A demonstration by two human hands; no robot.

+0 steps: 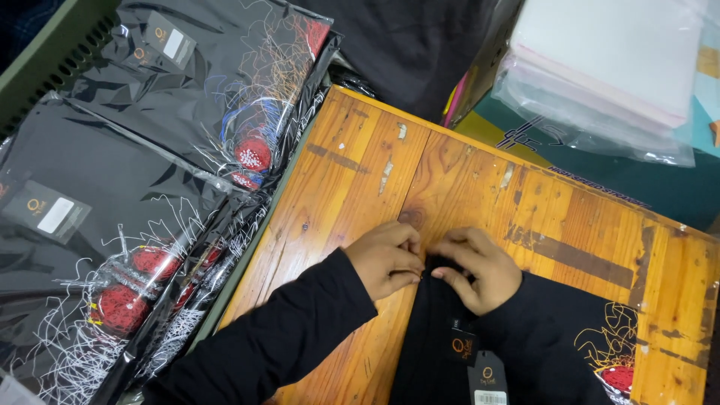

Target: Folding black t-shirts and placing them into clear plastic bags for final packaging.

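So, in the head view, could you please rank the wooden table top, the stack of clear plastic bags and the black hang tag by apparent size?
1. Orange-brown wooden table top, largest.
2. Stack of clear plastic bags, partly cut off by the frame.
3. Black hang tag on the black garment below the hands, smallest.

My only view is head-worn, looking steeply down, close over the wooden table (pixel 480 187); I have no second view.
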